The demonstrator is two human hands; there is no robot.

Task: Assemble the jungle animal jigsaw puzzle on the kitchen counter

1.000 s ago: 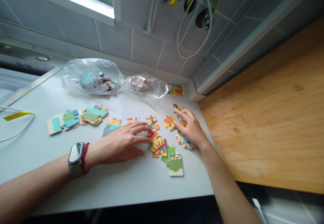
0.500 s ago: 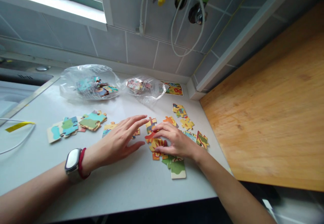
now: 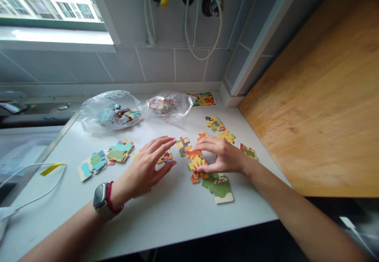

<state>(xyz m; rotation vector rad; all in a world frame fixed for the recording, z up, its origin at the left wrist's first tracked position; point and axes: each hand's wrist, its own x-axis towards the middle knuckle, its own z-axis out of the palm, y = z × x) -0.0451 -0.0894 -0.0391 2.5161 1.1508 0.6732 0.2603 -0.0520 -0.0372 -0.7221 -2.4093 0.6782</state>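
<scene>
My left hand is just above the white worktop, fingers stretched out and thumb apart, holding nothing. Partly behind it lies a small jigsaw piece. My right hand curls over an orange and yellow jigsaw piece with a lion's mane, its thumb and fingertips on either side. Another piece lies by its upper left edge. Green joined pieces with a pale border sit below the hand. Yellow pieces and a red-green piece lie beyond and to the right.
Blue-green pieces lie at left. Clear bags of pieces and a picture card are along the back. A white cable crosses the left edge. A wooden panel stands at right.
The camera view has shifted, so the worktop sits differently in the picture. My right hand remains over the lion pieces, with the orange parts now closer together. My left hand stays outstretched.
</scene>
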